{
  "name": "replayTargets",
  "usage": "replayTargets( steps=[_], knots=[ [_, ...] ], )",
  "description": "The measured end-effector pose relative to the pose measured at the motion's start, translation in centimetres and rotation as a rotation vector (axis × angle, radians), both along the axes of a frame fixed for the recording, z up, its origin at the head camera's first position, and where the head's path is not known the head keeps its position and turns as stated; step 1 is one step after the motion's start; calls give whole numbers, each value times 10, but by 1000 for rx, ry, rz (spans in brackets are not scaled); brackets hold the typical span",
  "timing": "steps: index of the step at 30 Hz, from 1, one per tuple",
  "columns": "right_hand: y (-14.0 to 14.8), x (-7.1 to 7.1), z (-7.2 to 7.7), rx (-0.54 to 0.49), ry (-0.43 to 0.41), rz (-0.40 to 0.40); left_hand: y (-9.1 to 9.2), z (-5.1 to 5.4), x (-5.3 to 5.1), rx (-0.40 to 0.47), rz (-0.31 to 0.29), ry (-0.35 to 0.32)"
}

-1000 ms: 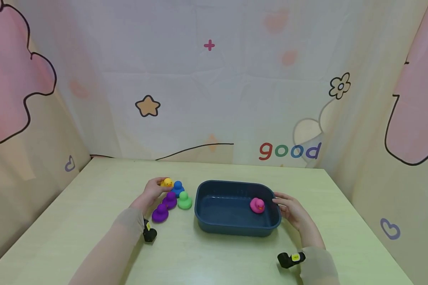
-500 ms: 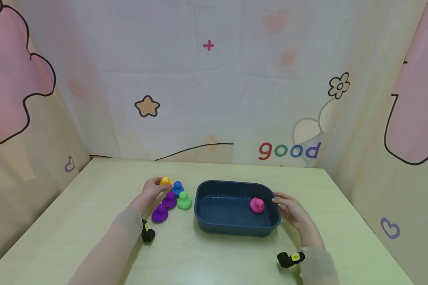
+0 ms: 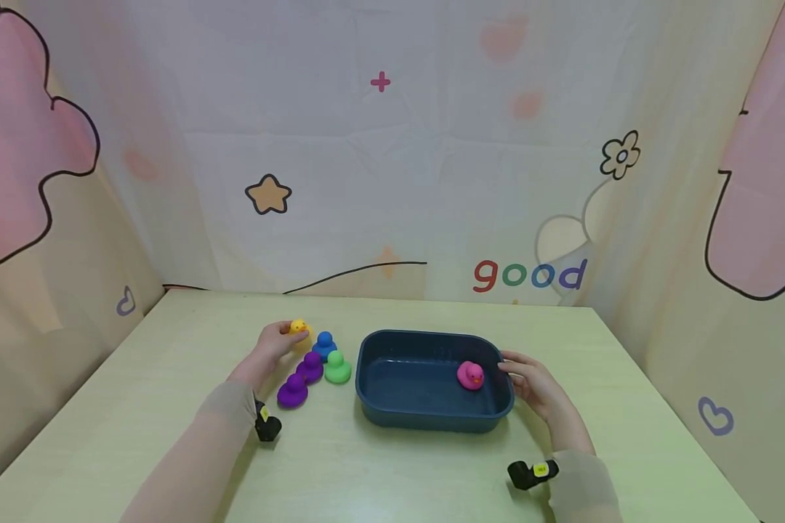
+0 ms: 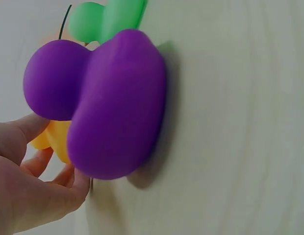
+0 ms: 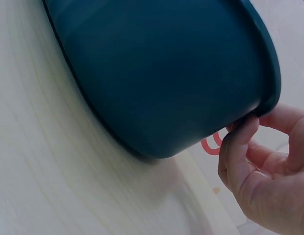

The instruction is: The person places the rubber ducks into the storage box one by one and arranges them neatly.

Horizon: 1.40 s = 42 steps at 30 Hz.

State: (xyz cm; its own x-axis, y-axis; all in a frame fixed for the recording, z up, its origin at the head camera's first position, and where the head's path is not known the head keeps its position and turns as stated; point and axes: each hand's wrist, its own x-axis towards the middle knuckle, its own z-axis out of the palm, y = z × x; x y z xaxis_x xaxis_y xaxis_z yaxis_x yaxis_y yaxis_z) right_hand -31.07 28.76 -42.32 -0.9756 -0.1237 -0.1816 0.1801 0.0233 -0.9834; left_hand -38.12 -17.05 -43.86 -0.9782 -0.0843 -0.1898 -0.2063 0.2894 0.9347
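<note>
Between its thumb and fingers, my left hand point(image 3: 276, 343) pinches a yellow rubber duck point(image 3: 299, 327) at the back of a duck cluster. The yellow duck is partly hidden behind a purple duck point(image 4: 113, 107) in the left wrist view. Beside it stand a blue duck point(image 3: 324, 347), a light green duck point(image 3: 337, 368) and two purple ducks, the back one point(image 3: 310, 369) behind the front one point(image 3: 292, 392). My right hand point(image 3: 538, 386) grips the right rim of a dark blue basin point(image 3: 432, 420), thumb outside below the lip. A pink duck point(image 3: 471, 375) sits inside the basin's right end.
The pale wooden table point(image 3: 340, 479) runs back to a printed cloth wall point(image 3: 340, 218), with more cloth at both sides. The basin stands just right of the green duck. Black cameras are strapped to the left wrist point(image 3: 267, 423) and right wrist point(image 3: 531, 474).
My left hand has drawn the yellow duck a little left and back, apart from the blue duck, and the duck has turned. The right hand, basin and other ducks keep their places.
</note>
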Motion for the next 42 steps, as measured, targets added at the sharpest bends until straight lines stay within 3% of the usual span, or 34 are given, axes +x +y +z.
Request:
replayTargets(
  steps=[5,13,21,36,42],
  knots=[
    [1,-1,0,-8,2,-1,0,5,0,52,-5,-1],
    [1,1,0,-55,4,1,2,11,-2,98,-30,74],
    [1,0,0,-45,4,11,9,19,-1,193,-54,68],
    [2,0,-1,-37,9,17,30,31,6,184,-117,101],
    [1,0,0,-40,11,17,45,36,6,240,-132,96]
  ],
)
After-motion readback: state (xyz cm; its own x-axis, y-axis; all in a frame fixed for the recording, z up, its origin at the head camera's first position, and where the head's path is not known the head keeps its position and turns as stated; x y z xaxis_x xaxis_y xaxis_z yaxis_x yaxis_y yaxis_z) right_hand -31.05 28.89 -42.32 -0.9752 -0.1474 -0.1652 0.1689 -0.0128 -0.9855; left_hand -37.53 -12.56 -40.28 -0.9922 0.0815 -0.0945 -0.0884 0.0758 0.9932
